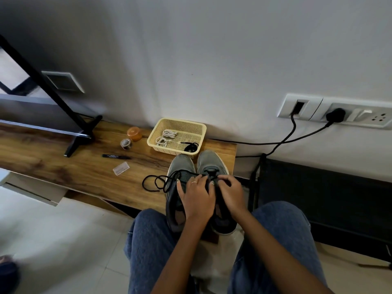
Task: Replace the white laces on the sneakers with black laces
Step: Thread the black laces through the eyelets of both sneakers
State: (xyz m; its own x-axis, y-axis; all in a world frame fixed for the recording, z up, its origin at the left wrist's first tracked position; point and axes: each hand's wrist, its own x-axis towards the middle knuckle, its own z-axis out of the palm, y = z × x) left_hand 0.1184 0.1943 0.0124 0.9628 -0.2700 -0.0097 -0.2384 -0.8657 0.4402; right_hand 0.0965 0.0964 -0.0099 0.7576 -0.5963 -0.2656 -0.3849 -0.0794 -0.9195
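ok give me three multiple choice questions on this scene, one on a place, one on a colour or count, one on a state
1. Where are the white laces?
A. in the basket
B. threaded in the sneakers
C. on the floor

2. What colour is the lace trailing left of the sneakers on the shelf?
A. white
B. black
C. orange

3. What are the hands doing?
A. resting on the knees
B. one holds the marker
C. both work at the lacing of the sneakers

Answers:
1. A, two pale bundles lie in the basket by the wall.
2. B, a dark looped lace runs from the left sneaker onto the wood.
3. C, the left hand and right hand both sit on the sneakers, fingers curled at the lacing.
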